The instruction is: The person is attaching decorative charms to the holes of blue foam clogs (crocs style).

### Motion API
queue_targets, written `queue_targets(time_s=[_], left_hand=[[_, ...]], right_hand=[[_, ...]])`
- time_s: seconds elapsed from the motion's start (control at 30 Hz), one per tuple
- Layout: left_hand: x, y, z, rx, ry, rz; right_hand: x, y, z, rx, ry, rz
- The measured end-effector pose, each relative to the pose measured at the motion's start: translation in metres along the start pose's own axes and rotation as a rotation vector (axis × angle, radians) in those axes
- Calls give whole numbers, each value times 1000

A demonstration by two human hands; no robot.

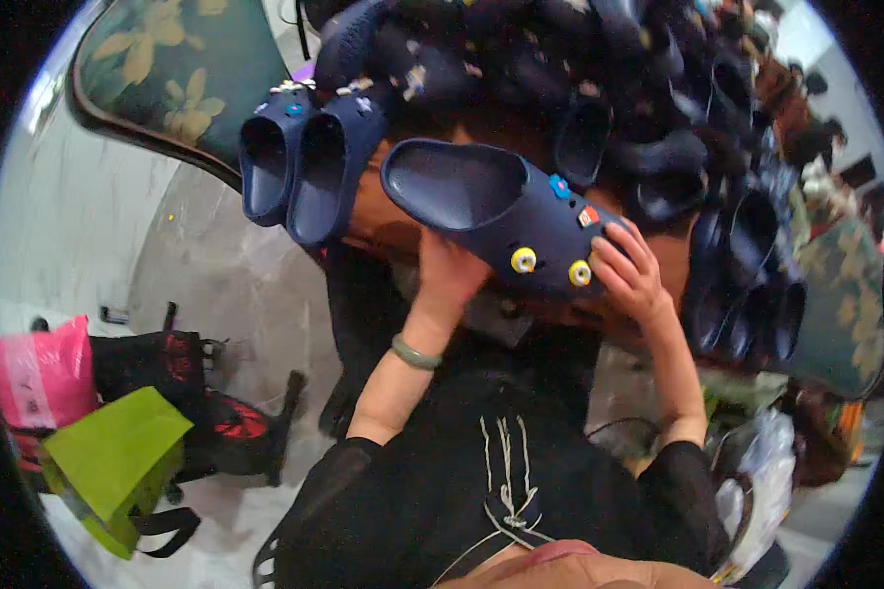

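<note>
A dark blue clog [506, 211] is held tilted in front of me, its toe pointing right. Two round yellow-and-white charms, a blue flower-like charm [560, 187] and an orange-red charm [587, 216] sit on its upper. My left hand [450, 273] grips the clog from below near the heel and middle, with its fingers hidden behind the shoe. At the toe end, my right hand [634, 275] is closed, its fingers bent over the upper near a yellow charm. A pair of dark blue clogs [336, 157] with charms stands on the table left of the held one.
Many more dark clogs [658, 162] are heaped across the far side and right of the table. The table's floral cover [182, 74] shows at the far left. Low on the left are a pink bag [44, 373] and a green bag [118, 447]; clear plastic [764, 466] lies at right.
</note>
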State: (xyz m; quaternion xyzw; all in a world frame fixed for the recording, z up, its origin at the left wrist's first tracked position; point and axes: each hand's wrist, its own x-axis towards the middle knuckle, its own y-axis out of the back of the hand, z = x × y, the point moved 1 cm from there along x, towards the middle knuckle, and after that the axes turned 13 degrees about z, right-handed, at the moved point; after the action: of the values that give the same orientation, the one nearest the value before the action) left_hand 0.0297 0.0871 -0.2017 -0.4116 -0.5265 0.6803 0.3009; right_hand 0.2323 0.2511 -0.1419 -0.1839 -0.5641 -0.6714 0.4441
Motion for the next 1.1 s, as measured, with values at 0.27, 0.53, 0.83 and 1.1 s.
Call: queue_targets(time_s=[0.27,0.53,0.83,1.1], left_hand=[[-76,52,65,1569,-136,413],[-109,-58,57,1871,-173,314],[-10,-61,33,2307,-383,85],[25,-34,17,1875,-590,-45]], right_hand=[[-48,-32,-11,113,-383,12],[-43,-36,-18,72,-587,81],[-42,-39,-12,301,-767,207],[-53,-49,-14,198,-975,233]])
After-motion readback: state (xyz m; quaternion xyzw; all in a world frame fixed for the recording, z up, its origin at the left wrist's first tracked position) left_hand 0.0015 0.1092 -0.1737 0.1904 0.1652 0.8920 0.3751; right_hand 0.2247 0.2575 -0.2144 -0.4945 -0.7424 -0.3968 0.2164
